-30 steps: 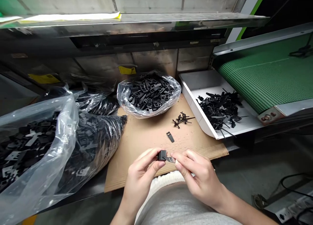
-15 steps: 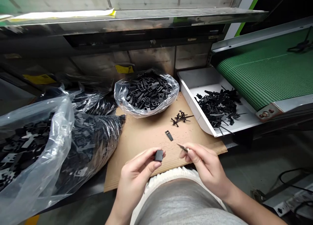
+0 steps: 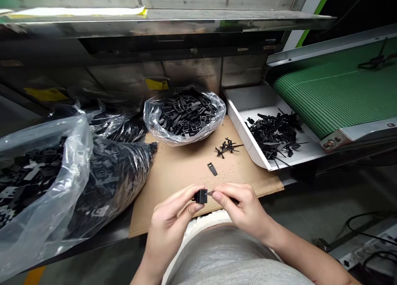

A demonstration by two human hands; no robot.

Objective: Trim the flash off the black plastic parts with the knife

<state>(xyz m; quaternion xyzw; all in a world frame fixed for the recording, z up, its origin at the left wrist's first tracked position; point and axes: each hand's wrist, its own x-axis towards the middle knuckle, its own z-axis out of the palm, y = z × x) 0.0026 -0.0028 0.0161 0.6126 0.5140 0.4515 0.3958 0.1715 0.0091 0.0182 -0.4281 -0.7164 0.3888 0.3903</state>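
My left hand pinches a small black plastic block between thumb and fingers, just over the near edge of a brown cardboard sheet. My right hand is closed on a thin black strip, and its tip touches the block's right side. One loose black flat piece lies on the cardboard a little beyond my hands. A small cluster of black sprue bits lies farther back.
A clear bag of black clips stands at the back of the cardboard. A big plastic bag of black parts fills the left. A white tray holds black sprues on the right, beside a green conveyor belt. A metal shelf overhangs.
My hands were together, came apart with the strip held off to the right, and have now closed again so the strip meets the block. The view shifted slightly.
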